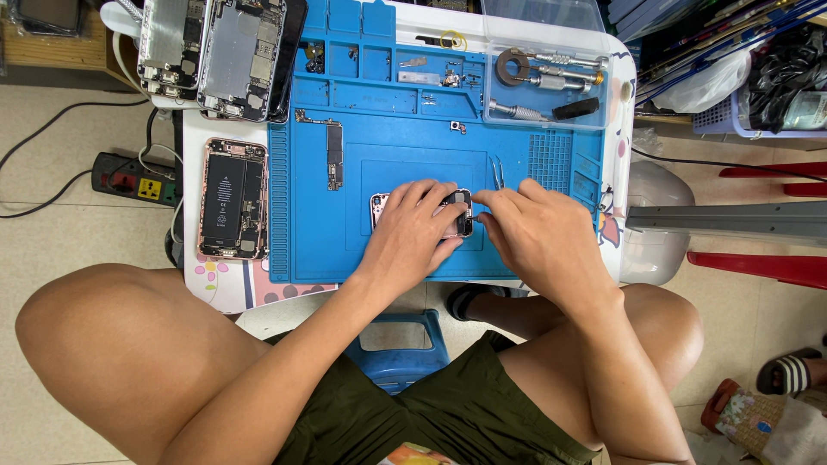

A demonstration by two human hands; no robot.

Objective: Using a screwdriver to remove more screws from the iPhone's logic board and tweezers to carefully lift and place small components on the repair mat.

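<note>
An opened smartphone (457, 215) lies flat in the middle recess of the blue silicone repair mat (310, 241), where the raised edges keep small parts from rolling away. The left hand (412, 228) spreads over most of the phone, fingers curled down on it, apparently to pin it steady against the mat. The right hand (538, 232) comes in from the other side with thumb and forefinger pinched narrowly together at the phone's exposed end; whether they grip a tiny part or tool there is too small to tell. Tweezers (498, 172) rest just above the right hand, within easy reach. A bare logic board (333, 153) lies apart on the mat's left half, and a clear tray of screwdrivers (543, 73) sits at the top right corner. A second opened phone with its black battery showing (233, 200) lies off the mat to the left, beside two more stripped phone housings (215, 52).
</note>
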